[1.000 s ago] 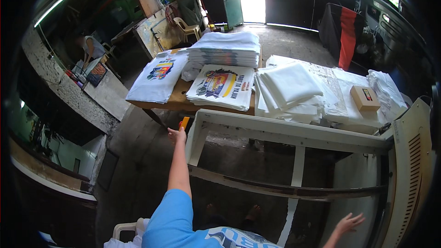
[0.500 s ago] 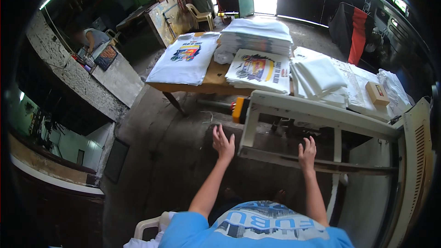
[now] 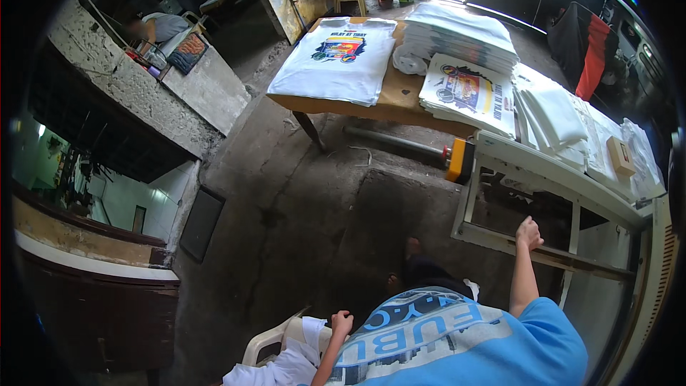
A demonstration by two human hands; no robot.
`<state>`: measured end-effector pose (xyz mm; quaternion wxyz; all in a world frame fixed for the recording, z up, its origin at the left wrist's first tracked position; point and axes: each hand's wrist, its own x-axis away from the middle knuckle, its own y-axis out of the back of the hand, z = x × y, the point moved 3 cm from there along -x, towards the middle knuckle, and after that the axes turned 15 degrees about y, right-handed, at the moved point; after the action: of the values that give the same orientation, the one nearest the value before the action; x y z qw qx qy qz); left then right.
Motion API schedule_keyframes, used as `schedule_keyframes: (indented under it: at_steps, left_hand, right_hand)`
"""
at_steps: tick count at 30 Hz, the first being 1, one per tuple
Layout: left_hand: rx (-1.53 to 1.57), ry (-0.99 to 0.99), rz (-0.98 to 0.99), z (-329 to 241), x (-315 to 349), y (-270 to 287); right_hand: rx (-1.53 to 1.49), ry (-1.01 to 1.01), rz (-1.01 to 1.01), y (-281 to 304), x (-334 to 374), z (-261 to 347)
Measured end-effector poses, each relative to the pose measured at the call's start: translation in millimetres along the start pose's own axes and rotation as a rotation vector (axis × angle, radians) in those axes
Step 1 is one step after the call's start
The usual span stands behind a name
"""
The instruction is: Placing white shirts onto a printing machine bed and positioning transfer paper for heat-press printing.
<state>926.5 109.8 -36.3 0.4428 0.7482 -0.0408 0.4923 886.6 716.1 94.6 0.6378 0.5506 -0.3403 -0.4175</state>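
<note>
My right hand (image 3: 529,234) is closed in a loose fist, held over the lower rail of a cream metal frame (image 3: 466,207); nothing shows in it. Low beside my body, my left hand (image 3: 343,323) has its fingers curled, and I see nothing in them. Just left of that hand, white cloth (image 3: 289,364) is draped over a beige plastic chair (image 3: 266,343). Ahead stands a wooden table (image 3: 400,104) carrying a white printed T-shirt (image 3: 336,53) laid flat, a tall stack of folded white shirts (image 3: 461,32) and a lower printed stack (image 3: 468,93).
A yellow-and-black box (image 3: 459,161) sits at the frame's left corner, with a metal pipe (image 3: 393,141) leading from it. Folded white cloth (image 3: 547,111) and a small tan box (image 3: 620,156) lie at the right. Another person (image 3: 161,28) works at the far left.
My view and body have turned left. The left hand has dropped from in front of me to beside the chair; both hands have gone from open to curled.
</note>
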Motion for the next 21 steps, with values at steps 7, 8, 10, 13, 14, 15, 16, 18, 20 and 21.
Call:
schedule_keyframes:
  at_steps: [7,8,10,13,14,15,16,18,20,21]
  left_hand:
    - [0.149,-0.524,-0.049,-173.4,-26.8,53.0]
    - [0.112,-0.636,-0.043,-199.3,-29.6,59.8]
    - [0.040,-0.763,-0.036,-243.6,-37.4,79.6]
    - [-0.310,-0.903,0.042,-305.5,-43.1,106.8]
    - [-0.336,-0.916,0.064,-326.4,-46.7,118.9]
    - [-0.360,-0.927,0.087,-345.2,-49.2,129.5]
    - [-0.376,-0.972,0.078,-365.0,-56.7,140.6]
    - [-0.397,-1.046,0.013,-401.8,-76.8,162.6]
    - [-0.367,-1.092,-0.026,-437.7,-82.9,178.1]
    - [-0.339,-1.093,-0.026,-456.1,-83.4,182.9]
  right_hand:
    - [0.036,-0.044,-0.096,1.4,3.1,-4.8]
    - [0.047,-0.055,-0.085,3.3,2.6,-1.4]
    - [0.030,-0.038,-0.147,1.0,1.0,1.4]
    - [0.004,-0.075,-0.214,-3.4,0.8,-8.6]
    - [-0.025,-0.082,-0.218,-2.3,-0.2,-7.4]
    - [-0.053,-0.089,-0.224,-1.1,-1.1,-7.6]
    - [-0.058,-0.126,-0.204,-2.3,-2.3,-8.7]
    - [-0.110,-0.180,-0.293,-4.1,1.2,13.4]
    - [-0.152,-0.275,-0.337,-3.0,4.3,27.0]
    - [-0.238,-0.321,-0.348,-2.5,9.2,34.3]
